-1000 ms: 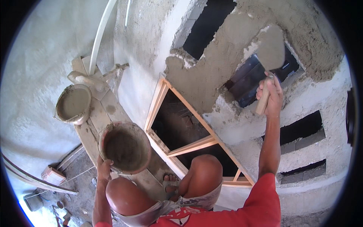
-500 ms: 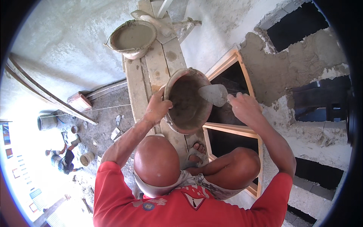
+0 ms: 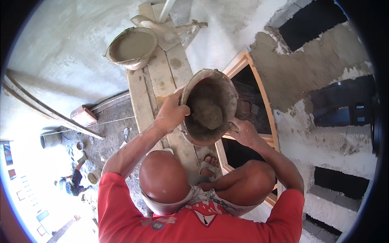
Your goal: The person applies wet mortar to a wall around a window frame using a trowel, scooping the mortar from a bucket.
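Note:
My left hand [image 3: 172,112] is closed on the left rim of a tilted bucket [image 3: 229,91], its thumb over the edge and its fingers outside. Grey mortar [image 3: 207,113] lies inside in a rounded lump. At the bucket's lower right rim my right hand [image 3: 244,133] is wrapped round the handle of a trowel [image 3: 234,127]. The trowel's blade reaches into the bucket and cannot be told apart from the mortar there. The bucket is over the wooden planks, between my knees and the window frame.
A second bucket [image 3: 133,46] of wet mix stands farther along the planks [image 3: 162,81]. Right of me are a wooden window frame [image 3: 259,93] and a partly plastered wall [image 3: 300,69] with dark openings. A person [image 3: 71,184] is on the ground far below left.
The trowel has gone from above the bucket's right rim down into the bucket, and my right hand has come lower and left. The bucket's opening now shows a lump of mortar.

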### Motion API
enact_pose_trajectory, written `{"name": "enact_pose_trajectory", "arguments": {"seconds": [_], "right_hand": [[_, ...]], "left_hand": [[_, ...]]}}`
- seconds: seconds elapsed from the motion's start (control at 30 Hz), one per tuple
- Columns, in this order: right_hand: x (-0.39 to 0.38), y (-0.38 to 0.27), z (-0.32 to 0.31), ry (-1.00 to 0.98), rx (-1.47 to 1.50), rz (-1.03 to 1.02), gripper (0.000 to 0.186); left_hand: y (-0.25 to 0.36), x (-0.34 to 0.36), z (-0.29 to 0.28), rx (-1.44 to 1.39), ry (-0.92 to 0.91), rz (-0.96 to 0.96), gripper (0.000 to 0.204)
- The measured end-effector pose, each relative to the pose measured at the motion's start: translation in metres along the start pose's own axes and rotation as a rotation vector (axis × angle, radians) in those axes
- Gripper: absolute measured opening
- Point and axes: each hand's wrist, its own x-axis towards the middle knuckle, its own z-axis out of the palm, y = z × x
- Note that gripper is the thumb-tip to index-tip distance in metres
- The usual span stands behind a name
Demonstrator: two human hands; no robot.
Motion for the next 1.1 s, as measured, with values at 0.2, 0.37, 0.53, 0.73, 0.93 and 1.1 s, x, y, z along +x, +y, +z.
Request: {"name": "enact_pose_trajectory", "arguments": {"seconds": [0.2, 0.37, 0.53, 0.73, 0.93, 1.1], "right_hand": [[-0.013, 0.029, 0.007, 0.200, -0.021, -0.036, 0.047], [-0.039, 0.012, -0.072, 0.137, 0.005, 0.068, 0.043], [-0.107, -0.051, -0.192, 0.189, -0.037, 0.315, 0.045], [-0.170, -0.169, -0.337, 0.097, -0.217, 0.219, 0.043], [-0.167, -0.206, -0.416, 0.070, 0.017, 0.561, 0.040], [-0.213, -0.190, -0.505, 0.626, -0.217, 0.722, 0.047]], "left_hand": [[-0.006, 0.015, 0.011, -0.188, -0.080, 0.034, 0.060], [0.006, 0.029, 0.018, -0.200, -0.103, -0.017, 0.061], [0.014, 0.041, 0.032, -0.183, -0.117, -0.042, 0.062], [0.024, 0.046, 0.025, -0.170, -0.055, 0.014, 0.063], [0.091, 0.025, 0.008, -0.147, -0.018, -0.011, 0.065], [0.118, 0.012, 0.018, -0.166, -0.008, 0.021, 0.066]]}}
